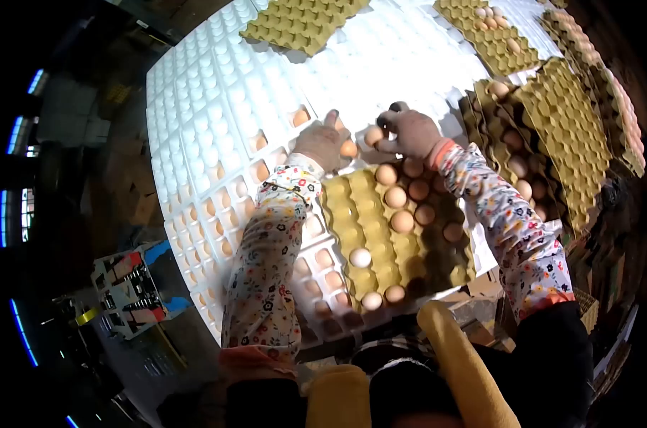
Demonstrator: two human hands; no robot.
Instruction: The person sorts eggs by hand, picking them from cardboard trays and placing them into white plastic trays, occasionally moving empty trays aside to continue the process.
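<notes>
My left hand (322,145), in a dirty glove, reaches over the white trays, its fingers around an egg (348,148) near the far edge of the yellow pulp tray (362,214). My right hand (411,133), also gloved, has its thumb and fingers bent beside a brown egg (374,135); the fingertips seem to touch it. Several brown eggs (395,197) sit in the right half of the pulp tray, with a paler egg (360,257) lower down. Both forearms wear flowered sleeves.
White trays (213,135) spread to the left and far side, some holding eggs. An empty pulp tray (305,25) lies at the top. Tilted pulp trays (566,135) with eggs between them stand at the right. A tool rack (134,289) is at the lower left.
</notes>
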